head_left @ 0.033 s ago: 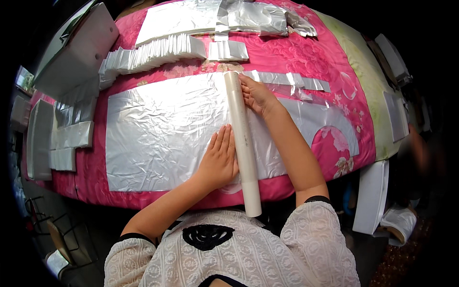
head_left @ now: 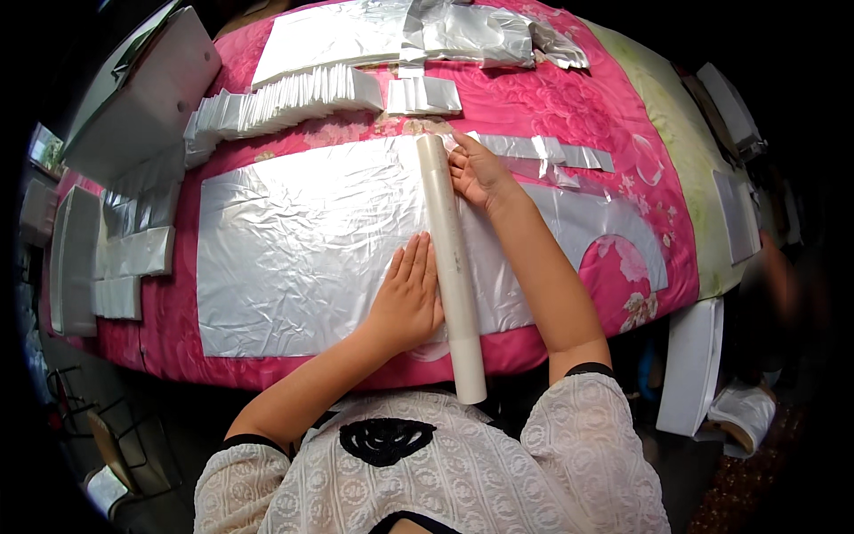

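Shifted only slightly since the earlier frame: right hand (head_left: 480,178), eased a little outward at the far end of a long off-white tube (head_left: 454,267), topmost finger now clear of it; no plain change in the tube or the left hand (head_left: 412,294). Tube laid lengthwise away from the person, across a wrinkled silvery plastic sheet (head_left: 302,249), near end jutting past the edge of a pink floral cover (head_left: 178,311) toward a cream patterned shirt (head_left: 498,481). Left hand flat, fingers straight and together, palm down just beside the tube — nothing grasped. Right hand half open, fingers loosely bent at the tube's right side; no firm grip visible, contact hard to tell. Likely risks: tube rolling askew or tipping off the near edge, from uneven pressure on the overhanging end; sheet bunching into deeper creases, from a dragging palm. To the right, silvery strip (head_left: 587,158). Farther off — row of folded white packets (head_left: 307,96), small packet pile (head_left: 424,95), stacked silvery sheets (head_left: 329,40); at upper left, white box (head_left: 151,107).
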`<state>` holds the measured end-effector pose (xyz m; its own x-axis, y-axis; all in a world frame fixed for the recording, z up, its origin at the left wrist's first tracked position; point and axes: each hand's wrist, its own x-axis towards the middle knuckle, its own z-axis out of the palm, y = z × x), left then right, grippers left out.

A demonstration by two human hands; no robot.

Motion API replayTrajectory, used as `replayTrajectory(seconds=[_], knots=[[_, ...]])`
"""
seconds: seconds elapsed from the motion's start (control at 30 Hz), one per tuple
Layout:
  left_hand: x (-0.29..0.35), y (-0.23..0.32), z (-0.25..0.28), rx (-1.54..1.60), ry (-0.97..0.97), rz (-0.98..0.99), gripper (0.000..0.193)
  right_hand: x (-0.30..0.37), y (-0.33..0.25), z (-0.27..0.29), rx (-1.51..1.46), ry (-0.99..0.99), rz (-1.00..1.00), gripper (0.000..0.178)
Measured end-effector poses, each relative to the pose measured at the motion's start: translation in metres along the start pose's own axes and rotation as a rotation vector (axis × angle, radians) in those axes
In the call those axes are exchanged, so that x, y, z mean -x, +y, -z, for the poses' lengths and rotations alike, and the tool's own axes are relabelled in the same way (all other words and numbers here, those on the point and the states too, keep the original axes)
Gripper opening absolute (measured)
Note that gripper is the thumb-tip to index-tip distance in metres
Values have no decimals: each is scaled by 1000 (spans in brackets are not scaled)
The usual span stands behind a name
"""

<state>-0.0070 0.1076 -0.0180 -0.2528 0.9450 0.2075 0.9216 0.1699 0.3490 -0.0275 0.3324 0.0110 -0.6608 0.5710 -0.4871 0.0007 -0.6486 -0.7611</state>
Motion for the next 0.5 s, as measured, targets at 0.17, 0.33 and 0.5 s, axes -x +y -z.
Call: replayTrajectory(seconds=[0.17, 0.33, 0.5], knots=[[1, 0, 3, -14, -11, -1, 63, -37, -46, 53, -468, 43, 330, 44], [3, 0, 4, -11, 7, 5, 62, -27, -148, 152, -646, 326, 569, 56], [-1, 3, 3, -14, 9, -19, 63, -13, -207, 242, -552, 332, 594, 32]])
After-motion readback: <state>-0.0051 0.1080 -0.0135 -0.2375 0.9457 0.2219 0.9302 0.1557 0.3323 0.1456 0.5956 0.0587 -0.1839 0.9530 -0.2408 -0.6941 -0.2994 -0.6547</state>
